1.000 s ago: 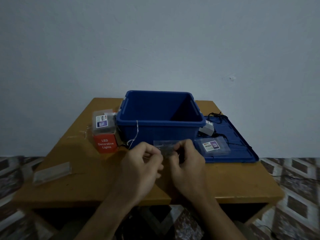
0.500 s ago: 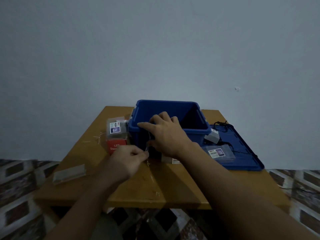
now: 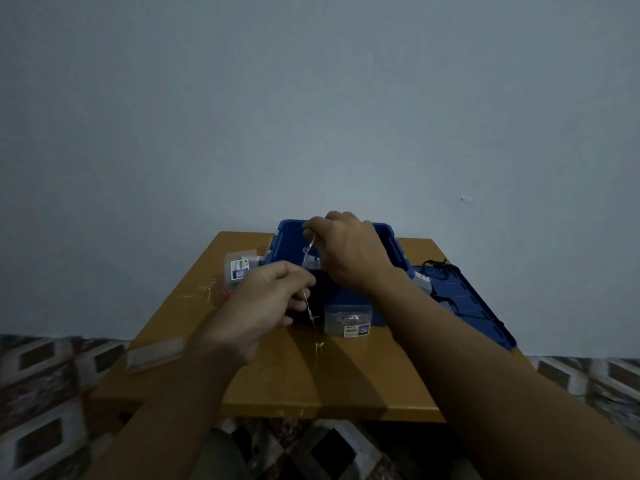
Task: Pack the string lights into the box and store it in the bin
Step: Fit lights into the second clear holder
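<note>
A thin silver string light wire [image 3: 309, 308] runs between my two hands in front of the blue bin [image 3: 390, 239]. My right hand [image 3: 348, 252] reaches over the bin's near rim and pinches the wire's upper end. My left hand [image 3: 273, 299] is lower, by the bin's front left corner, and pinches the same wire; its loose tail hangs down to the wooden table [image 3: 346, 379]. A clear plastic box [image 3: 347, 318] with a small label lies on the table against the bin's front wall, touched by neither hand.
A clear labelled box [image 3: 239, 268] stands left of the bin, with a red box partly hidden behind my left hand. The blue bin lid [image 3: 467, 303] lies to the right with a black cable and a small pack on it. A clear lid piece [image 3: 154, 353] rests near the table's left edge.
My right hand rose from the bin's front to above its rim, drawing the wire upward. My left hand lifted slightly with the wire. The clear box stays on the table.
</note>
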Demonstrator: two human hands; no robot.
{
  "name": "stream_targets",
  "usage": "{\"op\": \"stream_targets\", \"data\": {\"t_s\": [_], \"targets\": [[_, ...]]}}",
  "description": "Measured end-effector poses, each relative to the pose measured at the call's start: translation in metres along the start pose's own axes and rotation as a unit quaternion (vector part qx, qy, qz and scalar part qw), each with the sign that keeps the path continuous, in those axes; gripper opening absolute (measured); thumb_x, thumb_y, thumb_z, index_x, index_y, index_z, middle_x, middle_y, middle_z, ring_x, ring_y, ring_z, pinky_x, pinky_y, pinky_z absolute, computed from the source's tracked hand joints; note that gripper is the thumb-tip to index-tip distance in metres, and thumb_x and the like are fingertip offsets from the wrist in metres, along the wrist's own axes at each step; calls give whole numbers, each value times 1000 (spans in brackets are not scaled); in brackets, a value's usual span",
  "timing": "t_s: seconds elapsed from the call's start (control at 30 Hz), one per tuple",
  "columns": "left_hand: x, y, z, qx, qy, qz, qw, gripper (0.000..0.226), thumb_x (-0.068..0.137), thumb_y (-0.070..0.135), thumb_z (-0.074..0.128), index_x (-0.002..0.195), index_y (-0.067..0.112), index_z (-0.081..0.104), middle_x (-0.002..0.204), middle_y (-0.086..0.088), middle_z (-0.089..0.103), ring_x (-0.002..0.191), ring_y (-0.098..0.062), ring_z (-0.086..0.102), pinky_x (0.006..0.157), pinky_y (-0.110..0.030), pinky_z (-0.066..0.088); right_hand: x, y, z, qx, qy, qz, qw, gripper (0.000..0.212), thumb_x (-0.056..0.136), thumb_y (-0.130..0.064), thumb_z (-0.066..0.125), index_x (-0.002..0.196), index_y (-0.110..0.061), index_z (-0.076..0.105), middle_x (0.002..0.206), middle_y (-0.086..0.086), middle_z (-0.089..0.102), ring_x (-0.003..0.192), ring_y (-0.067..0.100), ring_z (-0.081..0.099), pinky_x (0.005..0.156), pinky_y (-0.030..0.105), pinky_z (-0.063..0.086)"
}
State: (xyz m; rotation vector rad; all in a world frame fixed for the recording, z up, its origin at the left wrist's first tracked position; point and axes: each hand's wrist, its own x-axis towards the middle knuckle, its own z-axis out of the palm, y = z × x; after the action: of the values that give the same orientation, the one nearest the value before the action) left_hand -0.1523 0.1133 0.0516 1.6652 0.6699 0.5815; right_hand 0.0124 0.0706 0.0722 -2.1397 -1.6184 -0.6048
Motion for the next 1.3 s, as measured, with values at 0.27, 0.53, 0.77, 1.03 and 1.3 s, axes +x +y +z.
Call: {"op": "stream_targets", "data": {"t_s": [0.27,0.53,0.77,1.03,1.3], "targets": [[-25,42,-5,-29,43,66,996,16,90,23,64,80,17,74,77,-1,71,75,-17,63,71,-37,48,-4,8,-48,96,14,89,991,36,106,-39,42,114,-15,66,108,12,65,98,31,59,77,37,44],[-64,65,-3,-27,22,95,995,16,89,20,63,83,11,74,80,-4,71,77,-19,64,71,-37,49,-48,2,-91,125,-52,124,983,44,105,-50,34,78,-21,50,81,0,59,81,24,55,70,33,38],[-96,66,4,-31,-17,101,994,17,88,20,63,80,10,74,80,-6,72,76,-19,65,70,-36,50,-98,-5,-112,183,-94,157,966,72,102,-61,28,107,1,65,93,15,72,70,25,67,72,42,56],[-110,62,11,-71,-47,108,991,24,89,16,58,70,11,72,79,-8,69,76,-21,64,69,-38,49,-139,-7,-112,363,-78,199,907,47,105,-52,30,108,-22,66,92,32,67,49,20,65,44,28,46],[-109,35,20,-64,-108,33,992,34,96,33,49,89,7,70,84,-14,72,75,-26,66,74,-42,48,-162,-15,-112,497,-53,253,828,39,105,-44,43,104,-11,64,83,17,67,61,26,66,59,39,57]]}}
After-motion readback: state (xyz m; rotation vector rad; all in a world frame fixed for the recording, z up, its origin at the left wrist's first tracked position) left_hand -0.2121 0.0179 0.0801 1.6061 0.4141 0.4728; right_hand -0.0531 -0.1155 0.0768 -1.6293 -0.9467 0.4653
